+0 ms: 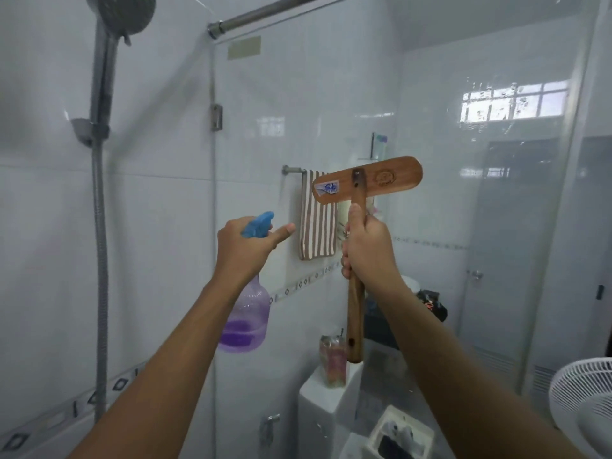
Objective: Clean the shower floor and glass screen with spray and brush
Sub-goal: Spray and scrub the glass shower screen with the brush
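My left hand [246,246] grips a clear purple spray bottle [246,321] by its blue trigger head, nozzle aimed forward at the glass screen [463,200], index finger stretched out. The bottle holds a little purple liquid at the bottom. My right hand [369,250] is closed around the handle of a wooden brush [367,182], held upright. Its long head lies crosswise with its wooden back facing me, against or very near the glass. The shower floor is out of view.
A shower head and hose [99,180] hang on the tiled wall at left. Behind the glass are a striped towel [317,220] on a rail, a toilet cistern [326,402] with a bottle on top, and a white fan [586,399] at lower right.
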`<state>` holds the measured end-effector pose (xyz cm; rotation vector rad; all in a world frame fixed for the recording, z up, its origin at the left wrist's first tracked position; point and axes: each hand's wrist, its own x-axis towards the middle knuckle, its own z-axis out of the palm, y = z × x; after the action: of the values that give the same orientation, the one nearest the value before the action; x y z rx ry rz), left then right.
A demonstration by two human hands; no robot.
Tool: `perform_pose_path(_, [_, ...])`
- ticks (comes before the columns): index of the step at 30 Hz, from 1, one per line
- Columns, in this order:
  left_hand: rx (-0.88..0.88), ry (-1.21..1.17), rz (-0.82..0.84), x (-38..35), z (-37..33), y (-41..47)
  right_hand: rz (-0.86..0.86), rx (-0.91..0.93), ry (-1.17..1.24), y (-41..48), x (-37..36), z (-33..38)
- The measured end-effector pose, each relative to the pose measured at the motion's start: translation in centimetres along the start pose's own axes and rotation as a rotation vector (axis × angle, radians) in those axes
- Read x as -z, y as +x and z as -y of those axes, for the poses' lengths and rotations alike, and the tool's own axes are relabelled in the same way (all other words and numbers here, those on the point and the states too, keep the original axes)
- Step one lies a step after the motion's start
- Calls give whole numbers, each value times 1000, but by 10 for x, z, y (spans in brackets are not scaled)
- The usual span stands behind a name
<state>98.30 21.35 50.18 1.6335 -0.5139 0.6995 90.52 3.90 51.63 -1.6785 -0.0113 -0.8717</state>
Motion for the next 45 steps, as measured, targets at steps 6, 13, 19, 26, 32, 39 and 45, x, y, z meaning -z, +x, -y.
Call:
perform_pose_path(6, [7,-34,-23,13,11,26,-29,25,4,31,-37,17])
perform_pose_path(13, [-7,-33,5,33,24,57,-40,77,-15,66,-70,47])
perform_pose_path(19, [-45,-51,-64,33,35,71,-44,87,-33,76,-91,46])
perform_pose_path(26, [-59,-34,-111,49,63,76,-55,54,-91,7,-131,-72])
perform_pose_path(32, [-107,31,-116,69,76,81,10,-21,-50,28,-176,-67])
perform_pose_path(39, [-95,59,-126,91,84,91,-1,17,-50,98,-201,25])
perform_pose_path(45, [-58,77,-121,101,95,83,-10,-66,-87,8,-223,-108])
